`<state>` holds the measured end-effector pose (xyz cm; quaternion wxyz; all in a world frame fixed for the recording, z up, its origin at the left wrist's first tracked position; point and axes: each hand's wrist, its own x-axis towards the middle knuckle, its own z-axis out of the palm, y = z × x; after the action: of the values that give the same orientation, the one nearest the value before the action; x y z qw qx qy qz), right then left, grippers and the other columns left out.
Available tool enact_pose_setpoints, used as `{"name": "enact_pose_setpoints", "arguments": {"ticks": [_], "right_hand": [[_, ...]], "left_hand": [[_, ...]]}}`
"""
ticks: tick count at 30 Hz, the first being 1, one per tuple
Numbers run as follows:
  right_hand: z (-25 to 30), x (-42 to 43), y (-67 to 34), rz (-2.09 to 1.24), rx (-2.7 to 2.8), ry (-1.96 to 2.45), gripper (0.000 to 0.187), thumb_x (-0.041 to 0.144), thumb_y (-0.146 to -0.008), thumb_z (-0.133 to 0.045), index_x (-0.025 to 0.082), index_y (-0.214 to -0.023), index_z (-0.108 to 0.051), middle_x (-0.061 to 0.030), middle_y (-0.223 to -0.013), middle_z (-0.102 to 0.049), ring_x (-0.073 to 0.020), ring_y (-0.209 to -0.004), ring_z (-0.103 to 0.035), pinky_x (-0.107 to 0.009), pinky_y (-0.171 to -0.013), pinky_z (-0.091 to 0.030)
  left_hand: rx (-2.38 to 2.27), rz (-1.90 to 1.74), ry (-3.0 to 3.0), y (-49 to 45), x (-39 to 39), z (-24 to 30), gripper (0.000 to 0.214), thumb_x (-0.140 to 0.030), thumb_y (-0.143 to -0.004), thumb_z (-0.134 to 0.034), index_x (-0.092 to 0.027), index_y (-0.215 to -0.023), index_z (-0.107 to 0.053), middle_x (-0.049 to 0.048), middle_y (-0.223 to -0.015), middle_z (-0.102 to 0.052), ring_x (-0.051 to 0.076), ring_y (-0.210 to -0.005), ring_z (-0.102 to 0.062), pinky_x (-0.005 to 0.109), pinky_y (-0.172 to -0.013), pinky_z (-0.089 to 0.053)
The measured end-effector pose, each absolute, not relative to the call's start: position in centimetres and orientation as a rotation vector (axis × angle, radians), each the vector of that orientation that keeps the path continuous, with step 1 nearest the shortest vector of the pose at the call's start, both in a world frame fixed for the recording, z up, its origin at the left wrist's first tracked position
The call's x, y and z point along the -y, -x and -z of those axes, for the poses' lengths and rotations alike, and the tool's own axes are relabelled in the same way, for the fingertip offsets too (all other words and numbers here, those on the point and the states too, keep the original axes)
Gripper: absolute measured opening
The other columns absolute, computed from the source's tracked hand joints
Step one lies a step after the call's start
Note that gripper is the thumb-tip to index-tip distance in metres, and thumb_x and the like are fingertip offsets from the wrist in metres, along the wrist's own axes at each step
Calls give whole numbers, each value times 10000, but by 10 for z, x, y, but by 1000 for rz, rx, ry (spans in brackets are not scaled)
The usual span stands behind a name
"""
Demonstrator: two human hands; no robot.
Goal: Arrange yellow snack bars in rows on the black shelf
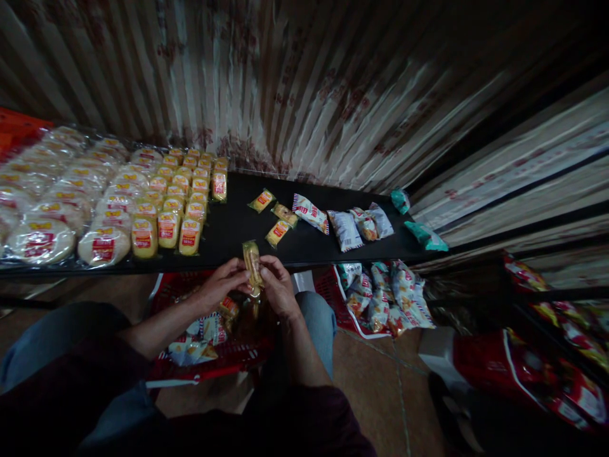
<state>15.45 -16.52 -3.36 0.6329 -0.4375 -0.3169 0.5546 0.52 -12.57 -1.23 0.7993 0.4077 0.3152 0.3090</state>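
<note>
Between both hands, just in front of the black shelf's edge, is a small yellow wrapped cake (252,263) in clear film. My left hand (226,282) grips its left side with bent fingers. On its right side, my right hand (278,285) pinches it with thumb and fingers. Beneath them stands a red basket (159,301) with several snack packets in it. Beyond the hands, a few similar small yellow cakes (276,233) lie loose on the black shelf (228,231).
Rows of yellow wrapped cakes (190,236) and round packaged cakes (40,241) fill the shelf's left. White snack bags (345,230) and green packets (425,236) lie to the right. A second red basket (328,295) holds several bags. Pleated curtain (295,95) hangs behind.
</note>
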Motion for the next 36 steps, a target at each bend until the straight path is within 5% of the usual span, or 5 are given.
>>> {"name": "enact_pose_setpoints", "arguments": {"ticks": [8, 17, 27, 36], "right_hand": [[22, 164, -154, -1277, 666, 908, 260, 319, -739, -689, 245, -984, -644, -24, -1023, -692, -131, -808, -616, -256, -688, -484], [24, 168, -154, -1314, 729, 981, 318, 372, -749, -669, 235, -1034, -636, -58, -1072, -685, -171, -861, -632, -294, -707, -501], [23, 168, -159, -1165, 871, 995, 294, 360, -806, -614, 236, -1071, -643, -66, -1159, -634, -201, -1039, -586, -365, -938, -442], [17, 167, -154, -1147, 978, 1118, 335, 369, -801, -622, 230, -1104, -589, -63, -1180, -609, -220, -1094, -566, -358, -926, -468]], "left_hand": [[-563, -660, -494, -5, 119, 17, 218, -161, -832, -500, -108, -1032, -568, 119, -946, -694, 222, -814, -683, 386, -782, -517], [-631, -662, -271, -12, 119, 21, 230, -62, -809, -444, -95, -982, -591, 107, -841, -714, 179, -723, -680, 315, -701, -527], [-576, -672, -408, -13, 115, 9, 195, -201, -838, -495, -146, -1024, -516, 106, -896, -706, 237, -778, -695, 375, -715, -532], [-710, -835, -809, -16, 118, 6, 227, -358, -796, -583, -185, -903, -482, 1, -831, -607, 153, -677, -643, 295, -612, -522]]}}
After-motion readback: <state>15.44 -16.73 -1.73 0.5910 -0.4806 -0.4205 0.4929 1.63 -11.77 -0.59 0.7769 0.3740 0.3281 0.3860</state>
